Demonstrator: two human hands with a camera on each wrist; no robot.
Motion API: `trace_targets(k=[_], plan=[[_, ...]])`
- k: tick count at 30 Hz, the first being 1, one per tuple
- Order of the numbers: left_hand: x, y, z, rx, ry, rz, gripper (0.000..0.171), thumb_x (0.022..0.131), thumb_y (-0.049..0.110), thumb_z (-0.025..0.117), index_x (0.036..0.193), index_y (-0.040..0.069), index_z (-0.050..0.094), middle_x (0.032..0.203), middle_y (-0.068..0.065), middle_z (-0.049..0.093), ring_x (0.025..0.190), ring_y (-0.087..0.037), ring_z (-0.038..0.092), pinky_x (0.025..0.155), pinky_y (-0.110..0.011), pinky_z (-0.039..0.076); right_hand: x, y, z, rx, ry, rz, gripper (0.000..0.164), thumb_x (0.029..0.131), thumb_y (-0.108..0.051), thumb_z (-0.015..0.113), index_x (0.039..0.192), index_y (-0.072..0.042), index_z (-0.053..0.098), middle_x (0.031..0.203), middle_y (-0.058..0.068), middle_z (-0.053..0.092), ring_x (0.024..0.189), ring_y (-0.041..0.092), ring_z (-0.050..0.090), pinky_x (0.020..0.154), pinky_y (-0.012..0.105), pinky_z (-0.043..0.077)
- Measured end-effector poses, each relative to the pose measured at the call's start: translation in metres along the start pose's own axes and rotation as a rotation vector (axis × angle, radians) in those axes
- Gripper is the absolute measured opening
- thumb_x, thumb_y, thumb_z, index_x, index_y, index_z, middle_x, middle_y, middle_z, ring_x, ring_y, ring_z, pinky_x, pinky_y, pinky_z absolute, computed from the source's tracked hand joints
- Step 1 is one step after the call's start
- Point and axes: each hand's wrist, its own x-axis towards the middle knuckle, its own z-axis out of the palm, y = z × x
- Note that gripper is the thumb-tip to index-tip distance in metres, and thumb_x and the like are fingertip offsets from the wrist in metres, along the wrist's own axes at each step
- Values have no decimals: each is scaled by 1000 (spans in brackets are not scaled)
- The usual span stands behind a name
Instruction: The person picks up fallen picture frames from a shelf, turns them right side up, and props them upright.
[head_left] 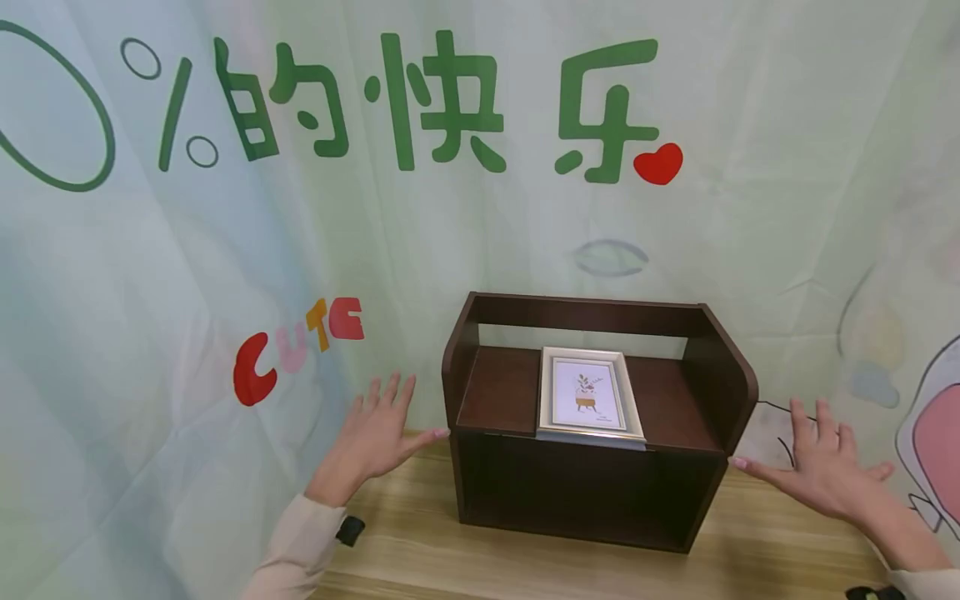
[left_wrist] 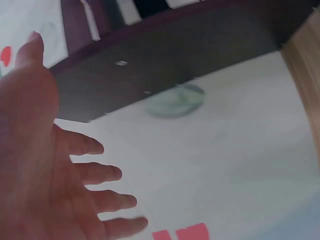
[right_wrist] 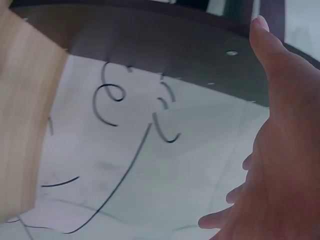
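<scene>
A dark brown wooden desktop shelf stands on a wood-grain table, with an upper ledge and an open space below. On its ledge lies a picture frame with a pale silvery border and a plant drawing inside. My left hand is spread beside the shelf's left side, thumb tip right at its edge. To the right, my right hand is spread likewise, its thumb tip close to the shelf's right side. Both wrist views show straight fingers with nothing held, near the shelf's side panels.
A printed fabric curtain with green characters, a red heart and colourful letters hangs behind and around the shelf. The wood-grain table extends in front of the shelf and to both sides.
</scene>
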Motion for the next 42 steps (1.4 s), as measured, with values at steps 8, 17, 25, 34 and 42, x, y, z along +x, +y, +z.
trace_targets(k=[8, 17, 25, 34, 42], plan=[[-8, 21, -21, -97, 193, 74, 102, 94, 72, 63, 162, 1, 35, 156, -24, 51, 143, -40, 53, 106, -56, 55, -11, -24, -17, -56, 177, -103, 132, 91, -74, 65, 164, 7, -10, 164, 48, -7, 134, 79, 19, 90, 92, 28], [-16, 48, -41, -118, 554, 267, 37, 89, 31, 86, 110, 5, 69, 103, -9, 69, 86, -23, 66, 66, -35, 60, -31, -64, -31, 80, 424, -171, 120, 91, -58, 77, 165, 8, 8, 146, 46, 27, 102, 58, 55, 62, 58, 53], [-10, 83, -42, -261, 460, 373, 17, 90, 12, 84, 102, 8, 74, 96, -6, 64, 66, -12, 55, 58, -17, 47, -34, -106, -28, 166, 647, -405, 86, 85, -27, 88, 148, 6, 40, 137, 32, 39, 86, 26, 63, 49, 25, 45], [20, 117, -34, -394, 93, 272, 40, 104, 31, 67, 134, 5, 67, 128, -13, 67, 101, -25, 69, 87, -37, 61, -11, -136, -12, 208, 368, -419, 84, 102, -41, 69, 158, 6, 29, 153, 32, 41, 130, 50, 58, 100, 67, 53], [56, 129, -10, -282, -88, 171, 68, 108, 51, 51, 158, 5, 45, 167, -22, 37, 157, -40, 36, 126, -56, 37, 16, -146, 2, 118, 98, -357, 99, 103, -59, 58, 162, 11, 20, 168, 35, 25, 152, 55, 32, 119, 70, 35]])
